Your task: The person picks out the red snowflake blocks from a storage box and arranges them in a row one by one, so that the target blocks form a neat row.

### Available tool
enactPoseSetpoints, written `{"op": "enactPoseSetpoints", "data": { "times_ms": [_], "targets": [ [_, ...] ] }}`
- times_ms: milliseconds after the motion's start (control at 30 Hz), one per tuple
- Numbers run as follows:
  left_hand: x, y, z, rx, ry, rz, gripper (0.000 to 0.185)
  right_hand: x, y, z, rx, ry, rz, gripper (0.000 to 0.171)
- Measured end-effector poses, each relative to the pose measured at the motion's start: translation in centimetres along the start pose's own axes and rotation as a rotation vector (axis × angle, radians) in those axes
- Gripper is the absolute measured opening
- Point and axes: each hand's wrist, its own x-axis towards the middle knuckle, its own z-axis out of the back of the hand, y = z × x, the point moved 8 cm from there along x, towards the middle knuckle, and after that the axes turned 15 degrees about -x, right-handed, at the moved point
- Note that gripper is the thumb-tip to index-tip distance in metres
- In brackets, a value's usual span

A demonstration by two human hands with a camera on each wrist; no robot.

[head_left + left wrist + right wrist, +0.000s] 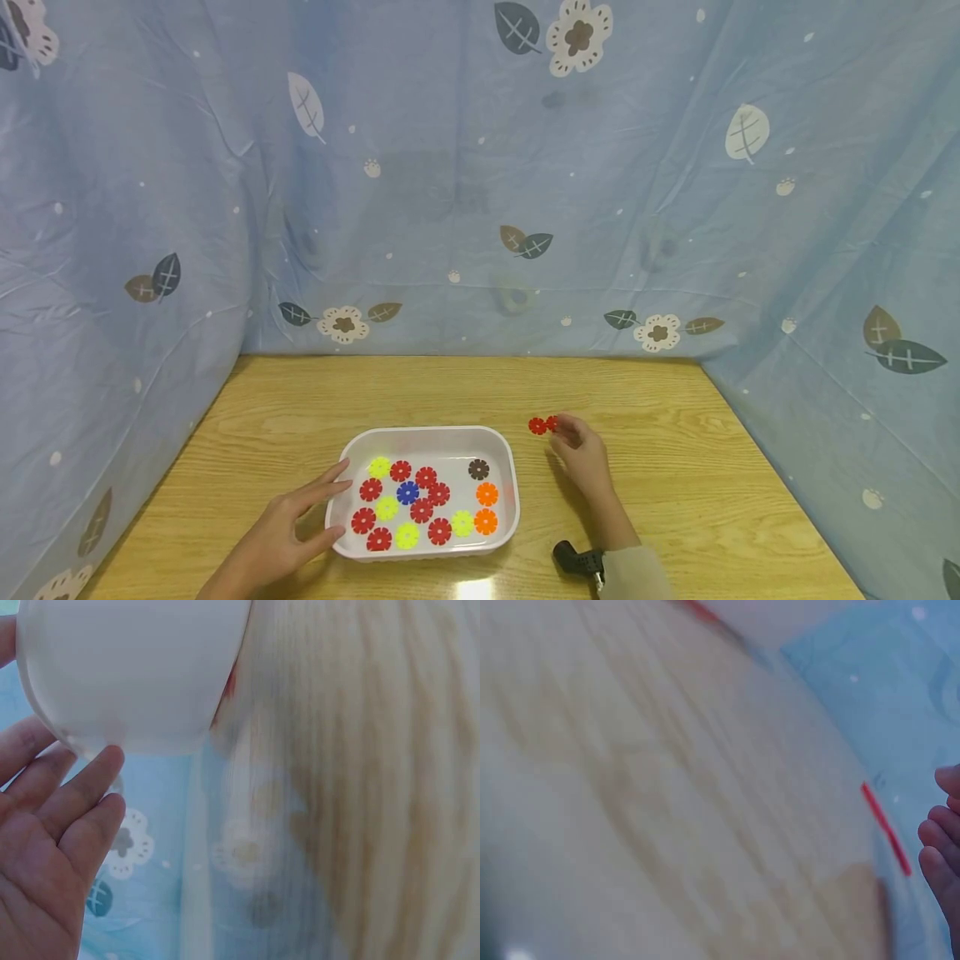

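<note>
Red snowflake discs (542, 425), two so far, lie joined beyond the tray's (507, 467) far right corner, pinched by the right hand (579, 454); sixteen remain inside, the relaxed left hand (288, 529) touching its rim.

The place looked like a makeshift recording booth set up indoors rather than a lived-in room. A wooden table (420, 400) filled the lower half of the head view, and a blue cloth (465, 183) printed with leaves and flowers hung as a backdrop behind it and along both sides, closing off whatever lay beyond.
</note>
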Motion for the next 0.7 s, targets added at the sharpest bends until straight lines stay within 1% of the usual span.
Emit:
{"op": "enactPoseSetpoints", "data": {
  "times_ms": [67,167,300,467,600,700],
  "targets": [
    [0.0,0.1,0.0,-0.008,0.005,0.012,0.045,-0.4,0.8,-0.2,0.038,0.024,0.028,0.037],
    [0.0,0.2,-0.1,-0.024,0.012,0.025,0.045,-0.9,2.4,-0.4,0.066,0.054,0.089,0.037],
    [0.0,0.2,-0.1,-0.025,0.015,0.028,0.045,-1.9,5.6,0.0,0.111,0.083,0.18,0.04],
    [-0.1,0.2,-0.1,-0.016,0.017,0.03,0.046,-3.2,9.5,0.2,0.164,0.151,0.232,0.041],
    [-0.1,0.2,-0.1,-0.022,0.021,0.037,0.046,-3.4,10.0,-1.1,0.178,0.186,0.28,0.038],
    [-0.1,0.2,-0.1,-0.02,0.022,0.035,0.046,-3.5,10.0,-2.4,0.197,0.243,0.287,0.038]
  ]
}}
